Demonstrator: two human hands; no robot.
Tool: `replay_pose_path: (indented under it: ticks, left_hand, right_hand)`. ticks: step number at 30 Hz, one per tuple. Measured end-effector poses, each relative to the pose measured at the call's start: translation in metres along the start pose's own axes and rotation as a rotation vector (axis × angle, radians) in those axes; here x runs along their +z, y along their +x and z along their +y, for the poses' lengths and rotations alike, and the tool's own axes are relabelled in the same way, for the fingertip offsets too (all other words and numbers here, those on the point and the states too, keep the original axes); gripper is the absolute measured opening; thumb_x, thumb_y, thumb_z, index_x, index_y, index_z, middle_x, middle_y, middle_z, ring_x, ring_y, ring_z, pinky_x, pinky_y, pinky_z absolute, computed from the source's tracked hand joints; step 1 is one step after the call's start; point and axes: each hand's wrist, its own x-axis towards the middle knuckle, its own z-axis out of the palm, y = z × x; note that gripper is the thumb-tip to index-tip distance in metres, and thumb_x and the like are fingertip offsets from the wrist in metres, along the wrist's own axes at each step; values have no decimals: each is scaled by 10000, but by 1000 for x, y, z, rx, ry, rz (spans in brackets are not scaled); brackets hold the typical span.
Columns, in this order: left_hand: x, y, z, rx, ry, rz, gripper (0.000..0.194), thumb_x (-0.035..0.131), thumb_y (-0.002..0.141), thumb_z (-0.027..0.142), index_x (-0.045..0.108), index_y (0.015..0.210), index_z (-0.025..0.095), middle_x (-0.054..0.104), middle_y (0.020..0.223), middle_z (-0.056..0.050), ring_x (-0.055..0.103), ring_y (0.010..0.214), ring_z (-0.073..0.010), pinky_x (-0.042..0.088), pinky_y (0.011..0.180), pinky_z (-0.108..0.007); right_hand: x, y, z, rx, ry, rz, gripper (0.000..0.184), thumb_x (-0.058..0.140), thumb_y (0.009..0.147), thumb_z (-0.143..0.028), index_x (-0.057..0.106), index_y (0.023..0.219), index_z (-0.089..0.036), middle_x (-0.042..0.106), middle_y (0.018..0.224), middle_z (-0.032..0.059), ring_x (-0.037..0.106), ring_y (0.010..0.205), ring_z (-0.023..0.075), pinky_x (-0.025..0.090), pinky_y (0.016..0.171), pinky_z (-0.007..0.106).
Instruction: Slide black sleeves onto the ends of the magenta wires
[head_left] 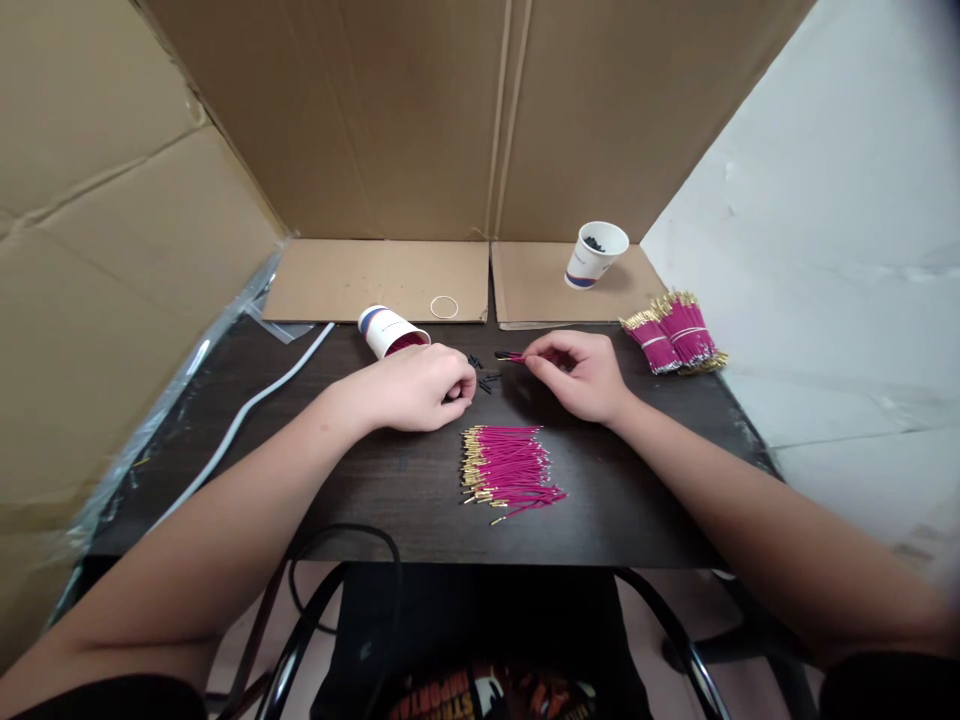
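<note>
My right hand [583, 376] pinches a few short magenta wires [513, 358] between thumb and fingertips. Their free ends point left, with black and gold at the tips. To the left, my left hand [421, 388] has its fingers curled together above the table, and whatever is in them is hidden. Small black tubes [489, 380] lie scattered between both hands. Closer to me is a loose pile of magenta wires [514, 462], gold ends to the left. Behind my left hand, a paper cup [382, 328] rests on its side with magenta pieces inside its mouth.
An upright paper cup [587, 268] holding black bits stands on a cardboard sheet [525, 290]. Bundled magenta wires [679, 332] lie at right. A rubber band [444, 307] lies on the left sheet [337, 280]. A white cable [238, 420] crosses the dark table [600, 520]. Cardboard walls [390, 120] surround it.
</note>
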Motion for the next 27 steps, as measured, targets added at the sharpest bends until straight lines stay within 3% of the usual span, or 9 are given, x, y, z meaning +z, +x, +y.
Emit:
replay_pose_path:
  ticks: [4, 9, 12, 16, 19, 22, 27]
  left_hand:
    - [-1, -1, 3, 38, -20, 51, 131, 643, 961, 184, 721, 856, 181, 738, 920, -60, 649, 806, -193, 471, 760, -339]
    - [2, 1, 9, 83, -201, 205, 91, 686, 963, 214, 773, 950, 189, 772, 914, -47, 656, 755, -167, 478, 706, -314]
    - [13, 6, 9, 8, -384, 277, 110, 728, 981, 269, 800, 997, 187, 738, 749, -18, 583, 602, -134, 443, 598, -291]
    - [37, 21, 7, -105, -684, 469, 145, 777, 978, 295, 820, 1033, 167, 843, 921, -83, 761, 789, -174, 580, 691, -284]
    - [49, 31, 5, -199, -840, 634, 217, 805, 964, 288, 827, 1121, 140, 864, 1005, -124, 786, 801, -179, 631, 703, -293]
    - [53, 36, 5, -254, -940, 691, 316, 812, 961, 278, 831, 1233, 118, 869, 1020, -140, 784, 762, -170, 655, 685, -292]
    - [52, 36, 9, -286, -970, 727, 233, 856, 914, 267, 867, 1099, 125, 861, 970, -119, 760, 726, -155, 683, 684, -286]
  right_hand:
    - [0, 0, 0, 2, -4, 3, 182, 738, 984, -310, 837, 880, -198, 804, 800, 37, 611, 610, 149, 482, 585, 303]
    - [0, 1, 2, 9, 28, 23, 173, 746, 979, -309, 841, 885, -199, 812, 805, 39, 646, 632, 158, 498, 596, 302]
    - [1, 0, 3, 39, 55, 42, 179, 755, 978, -331, 842, 888, -203, 820, 818, 44, 656, 637, 164, 501, 595, 307]
    - [1, 0, 2, 59, 82, 79, 182, 762, 974, -345, 841, 885, -208, 820, 825, 47, 679, 661, 177, 520, 616, 317]
    - [1, 0, 1, 71, 89, 99, 181, 765, 969, -349, 837, 880, -208, 810, 811, 45, 683, 664, 180, 529, 627, 322]
    - [1, 0, 1, 87, 90, 121, 182, 770, 966, -359, 829, 882, -209, 802, 800, 41, 671, 654, 177, 526, 623, 323]
    - [1, 1, 0, 100, 75, 123, 184, 761, 960, -358, 824, 875, -207, 799, 798, 43, 664, 651, 176, 517, 619, 326]
